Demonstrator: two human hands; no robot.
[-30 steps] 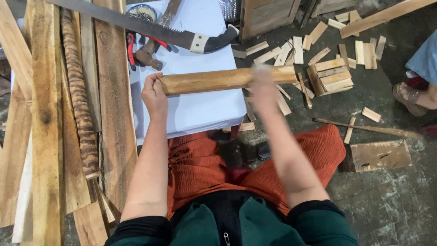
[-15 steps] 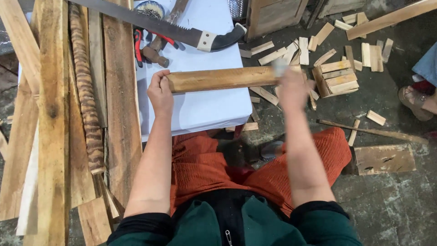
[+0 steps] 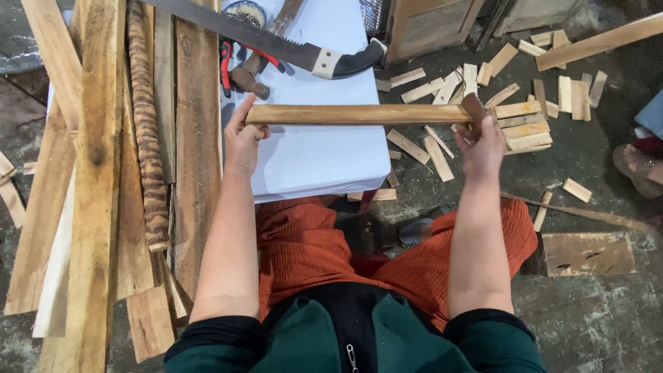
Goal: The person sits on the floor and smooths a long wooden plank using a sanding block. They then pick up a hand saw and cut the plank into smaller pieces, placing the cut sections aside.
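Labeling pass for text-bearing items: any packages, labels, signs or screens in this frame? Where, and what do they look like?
None that can be made out: no package, label, sign or screen.
Nearest candidate: round blue-rimmed object at the white table's far edge, partly hidden by the saw; its kind cannot be told.
Both hands hold only a bare wooden stick.

White table [image 3: 324, 155] — saw [image 3: 276, 38], hammer [image 3: 252, 72], red-handled pliers [image 3: 226, 65] on top.
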